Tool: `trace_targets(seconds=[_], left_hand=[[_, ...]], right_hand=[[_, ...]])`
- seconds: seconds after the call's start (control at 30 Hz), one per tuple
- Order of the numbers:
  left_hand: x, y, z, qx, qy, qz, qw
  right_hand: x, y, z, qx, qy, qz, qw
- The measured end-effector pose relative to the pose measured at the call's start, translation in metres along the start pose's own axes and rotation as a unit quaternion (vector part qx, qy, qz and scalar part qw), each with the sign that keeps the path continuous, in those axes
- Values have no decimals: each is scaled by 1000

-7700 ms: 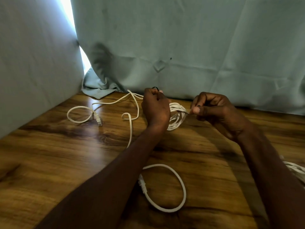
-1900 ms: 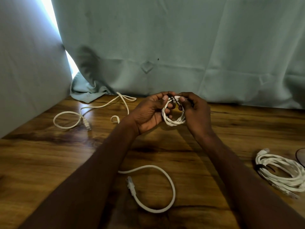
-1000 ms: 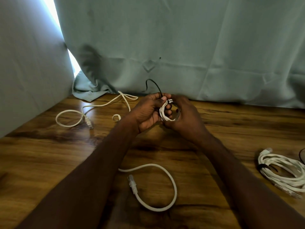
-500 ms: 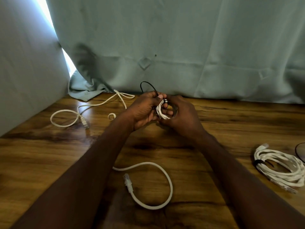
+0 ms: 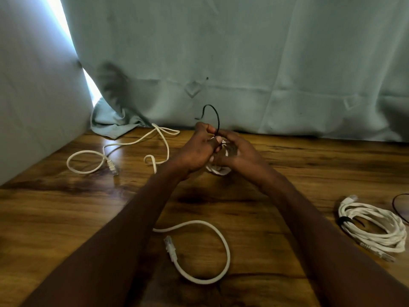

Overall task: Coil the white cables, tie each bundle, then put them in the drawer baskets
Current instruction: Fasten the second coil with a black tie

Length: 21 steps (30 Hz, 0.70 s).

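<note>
A small coil of white cable (image 5: pixel 218 170) is held between both hands above the wooden table (image 5: pixel 287 173). My left hand (image 5: pixel 197 151) grips the coil and pinches a black tie (image 5: pixel 215 117) whose free end arcs up above the fingers. My right hand (image 5: pixel 238 155) curls round the coil's other side. Most of the coil is hidden by the fingers. A tied white bundle (image 5: pixel 374 227) with a black band lies at the right. Loose white cable (image 5: pixel 203 251) with a plug loops near the front, and more loose cable (image 5: pixel 124 149) trails at the back left.
A pale green curtain (image 5: pixel 243 63) hangs along the table's far edge and left side, its hem bunched on the table at the back left. A thin dark loop (image 5: pixel 400 207) shows at the right edge. No drawer or basket is in view.
The hands have closed tighter round the small coil. The black tie's free end, absent 1.9 s ago, now stands up above my left fingers. The view shifted slightly.
</note>
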<state>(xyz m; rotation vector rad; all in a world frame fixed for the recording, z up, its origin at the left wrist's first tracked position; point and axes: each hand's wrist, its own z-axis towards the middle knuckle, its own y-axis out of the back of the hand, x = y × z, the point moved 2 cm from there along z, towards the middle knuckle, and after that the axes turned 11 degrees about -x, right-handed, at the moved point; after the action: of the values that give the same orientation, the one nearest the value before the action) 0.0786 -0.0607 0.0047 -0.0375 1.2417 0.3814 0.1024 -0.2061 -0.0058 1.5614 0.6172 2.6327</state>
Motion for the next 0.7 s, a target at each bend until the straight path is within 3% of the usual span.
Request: trace_targets(seconds=[0.17,0.27,0.37,0.53,0.7], left_hand=[[1,-1,0,33,-46,39,998],[2,0,1,45,-85,79,992],[1,-4,-2,51,-102,76,991],[-6,-1,-1,-26,-20,-62,998],[-1,1,7,-102,97,-261,955]], right_hand=[[11,8,-1,-141,-10,65,988],[18,15,-1,-171,59,40,983],[26,16,-3,-207,59,101,971],[17,17,-5,-231,-64,233,942],[9,9,-3,-237,-30,139,961]])
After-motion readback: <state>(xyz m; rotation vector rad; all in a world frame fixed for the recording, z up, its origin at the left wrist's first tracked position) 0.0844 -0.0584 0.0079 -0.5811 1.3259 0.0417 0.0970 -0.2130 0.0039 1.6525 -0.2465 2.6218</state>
